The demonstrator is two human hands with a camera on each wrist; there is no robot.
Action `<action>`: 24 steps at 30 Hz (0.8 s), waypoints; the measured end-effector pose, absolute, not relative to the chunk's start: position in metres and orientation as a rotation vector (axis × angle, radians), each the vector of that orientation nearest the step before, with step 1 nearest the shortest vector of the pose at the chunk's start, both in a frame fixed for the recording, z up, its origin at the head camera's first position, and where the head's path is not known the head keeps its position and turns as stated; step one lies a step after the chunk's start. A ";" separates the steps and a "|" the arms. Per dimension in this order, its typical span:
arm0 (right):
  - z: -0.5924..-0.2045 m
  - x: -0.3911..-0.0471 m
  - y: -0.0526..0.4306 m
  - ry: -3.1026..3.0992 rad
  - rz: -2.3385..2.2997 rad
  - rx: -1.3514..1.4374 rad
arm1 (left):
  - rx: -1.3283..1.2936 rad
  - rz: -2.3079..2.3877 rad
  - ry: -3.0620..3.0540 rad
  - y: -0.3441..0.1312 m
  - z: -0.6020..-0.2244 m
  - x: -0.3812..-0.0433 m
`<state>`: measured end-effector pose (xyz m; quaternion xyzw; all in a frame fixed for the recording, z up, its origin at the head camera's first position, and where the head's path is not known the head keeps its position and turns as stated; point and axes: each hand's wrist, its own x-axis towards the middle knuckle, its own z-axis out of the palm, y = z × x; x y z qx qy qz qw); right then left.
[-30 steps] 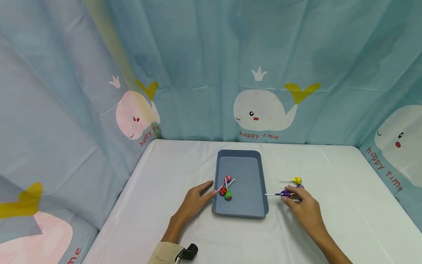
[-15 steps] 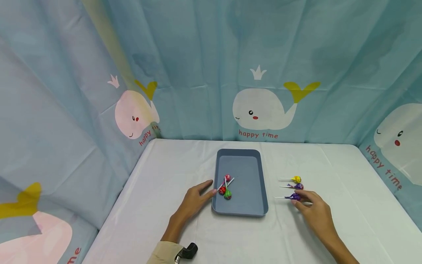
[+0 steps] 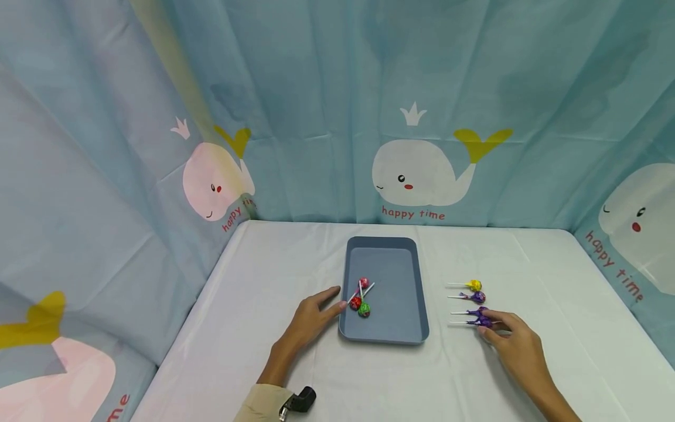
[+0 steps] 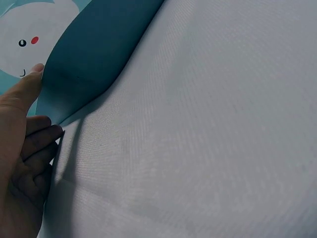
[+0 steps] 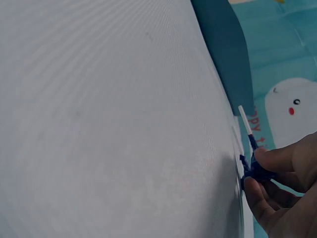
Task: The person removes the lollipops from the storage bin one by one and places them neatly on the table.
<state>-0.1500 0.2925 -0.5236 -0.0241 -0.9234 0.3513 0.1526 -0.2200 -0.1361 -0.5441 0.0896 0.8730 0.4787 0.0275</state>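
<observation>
My right hand (image 3: 519, 346) pinches a purple-wrapped lollipop (image 5: 262, 172) between thumb and fingers, right of the tray. Its white stick points toward the tray. In the head view two purple lollipops (image 3: 480, 322) lie close together at my fingertips, sticks side by side. Just beyond them are another purple lollipop (image 3: 479, 297) and a yellow lollipop (image 3: 475, 285), lined up the same way. My left hand (image 3: 311, 319) rests at the left rim of the grey-blue tray (image 3: 392, 269), fingers relaxed, thumb at the edge.
Inside the tray, toward its left, lie a pink lollipop (image 3: 364, 282), a red lollipop (image 3: 355, 303) and a green lollipop (image 3: 364, 310), their sticks crossing. A white cloth (image 3: 285, 252) covers the table. Blue curtains (image 3: 327, 117) with whale prints hang behind and at the sides.
My right hand has moved right and nearer, away from the tray's right edge, with the purple lollipop. Another purple lollipop now shows beside it. The left hand stays at the tray.
</observation>
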 end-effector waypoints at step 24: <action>-0.520 -0.156 0.307 -2.892 0.966 -0.200 | 0.273 1.461 2.718 -0.136 -0.544 -0.220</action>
